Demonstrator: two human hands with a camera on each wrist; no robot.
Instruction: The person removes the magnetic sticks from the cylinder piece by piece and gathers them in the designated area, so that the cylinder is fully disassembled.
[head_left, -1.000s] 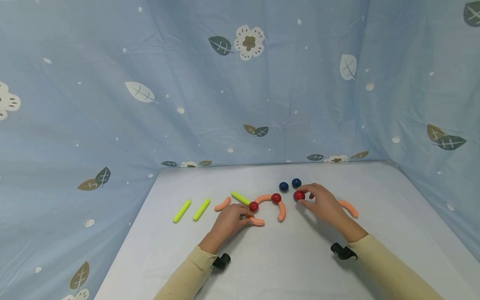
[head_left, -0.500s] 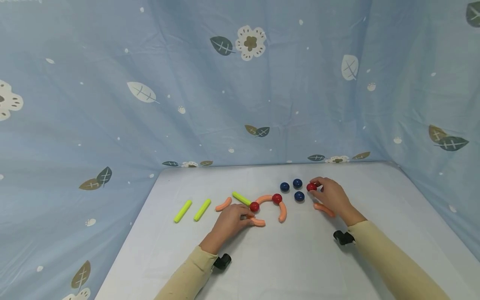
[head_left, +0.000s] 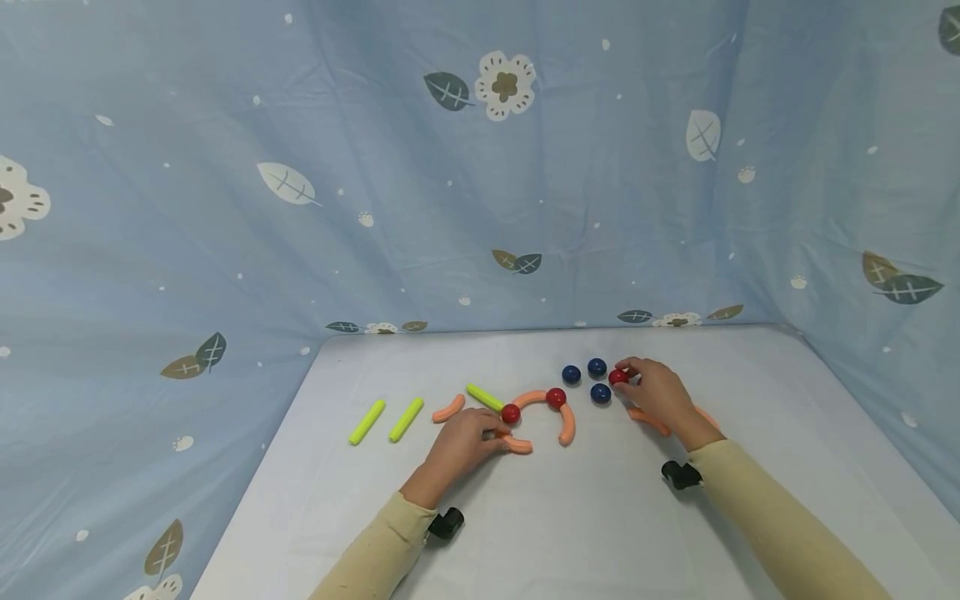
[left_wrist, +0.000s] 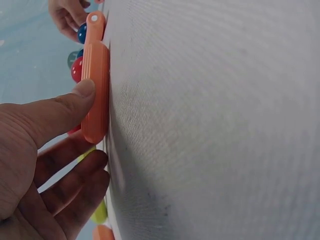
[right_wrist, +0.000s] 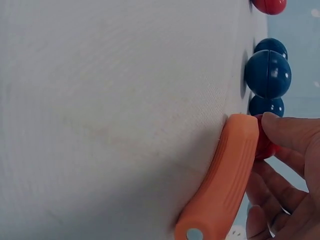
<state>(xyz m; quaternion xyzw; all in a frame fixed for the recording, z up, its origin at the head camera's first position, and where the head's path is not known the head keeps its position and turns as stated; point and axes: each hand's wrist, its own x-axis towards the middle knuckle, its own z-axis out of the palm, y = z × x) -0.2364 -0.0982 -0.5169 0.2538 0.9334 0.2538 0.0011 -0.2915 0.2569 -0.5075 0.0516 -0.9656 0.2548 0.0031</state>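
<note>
My left hand (head_left: 461,446) pinches a curved orange stick (left_wrist: 96,97), its thumb on the ridged side. In the head view that stick (head_left: 517,445) reaches toward a red ball (head_left: 511,413), which is joined on to another orange stick (head_left: 532,397), a second red ball (head_left: 556,397) and one more orange stick (head_left: 567,425) in an arc. My right hand (head_left: 658,393) pinches a third red ball (head_left: 618,377) between thumb and fingers, beside several blue balls (head_left: 600,393). An orange stick (right_wrist: 220,180) lies in front of that ball in the right wrist view.
Two yellow-green sticks (head_left: 367,422) and a short orange stick (head_left: 448,408) lie to the left. Another yellow-green stick (head_left: 485,397) touches the arc's red ball. Part of an orange stick (head_left: 707,417) shows behind my right wrist. A patterned blue curtain (head_left: 450,208) borders the white table (head_left: 570,533).
My right hand has carried the red ball right and back, then slightly left, uncovering a blue ball and an orange stick. My left hand has stayed in place.
</note>
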